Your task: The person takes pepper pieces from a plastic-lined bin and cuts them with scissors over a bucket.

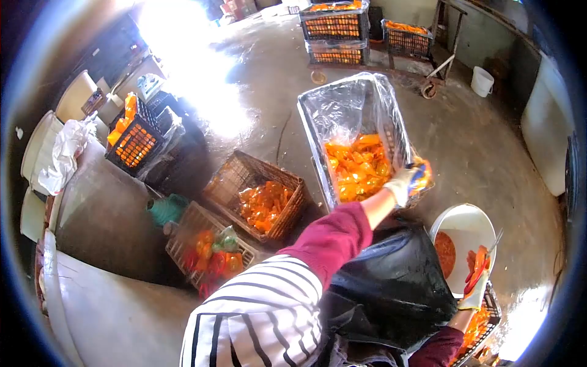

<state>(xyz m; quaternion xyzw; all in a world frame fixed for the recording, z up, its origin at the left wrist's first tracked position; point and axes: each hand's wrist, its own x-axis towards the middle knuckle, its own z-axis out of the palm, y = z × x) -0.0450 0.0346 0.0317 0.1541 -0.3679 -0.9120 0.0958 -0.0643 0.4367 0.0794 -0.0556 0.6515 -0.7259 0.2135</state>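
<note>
My left hand [403,185], in a pale glove with blue at the fingers, is over the near right rim of a crate [309,131] lined with clear plastic. Its fingers curl round something orange-yellow, too blurred to name. Inside that crate lie glossy orange pepper pieces [358,168]. My right hand [476,278], in a pale glove with red fingers, is at the near side of a white bucket [468,214]. A thin blade, seemingly a knife [499,237], sticks up from it. Reddish-orange bits [446,254] lie in the bucket.
Left of me stand a brown crate [223,189] of orange pieces and a pale crate [183,238] with red and green peppers. Below my right hand is another crate [494,306]. A black plastic sheet [391,275] covers my front. Stacked crates [333,27] and a trolley [452,43] stand behind.
</note>
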